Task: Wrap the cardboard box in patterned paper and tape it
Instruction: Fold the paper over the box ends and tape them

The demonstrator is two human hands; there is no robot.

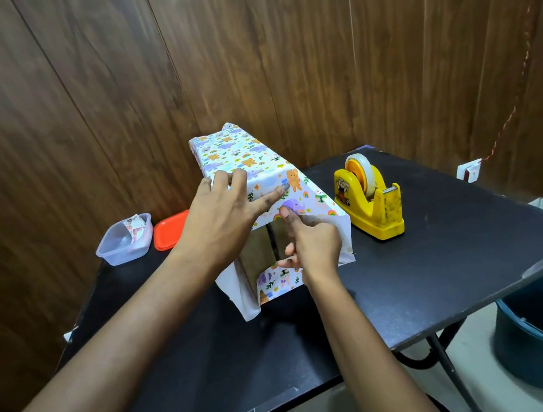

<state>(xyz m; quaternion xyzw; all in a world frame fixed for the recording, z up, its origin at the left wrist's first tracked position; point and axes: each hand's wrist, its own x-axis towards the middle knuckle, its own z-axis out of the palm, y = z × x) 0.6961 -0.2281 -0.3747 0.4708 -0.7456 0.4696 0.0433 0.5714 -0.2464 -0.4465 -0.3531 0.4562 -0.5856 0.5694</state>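
Well to the left of the left hand (223, 215), a clear tub (123, 246) and a red lid (170, 232) sit on the black table (444, 269). The left hand lies with straight, spread fingers pressed flat on the patterned paper (239, 154) covering the top of the cardboard box (261, 245). Just right of it and lower, the right hand (316, 241) has curled fingers at the box's bare near end, its thumb tip on the hanging flap's edge; I cannot tell whether it pinches the paper. Right of that hand stands a yellow tape dispenser (370, 206).
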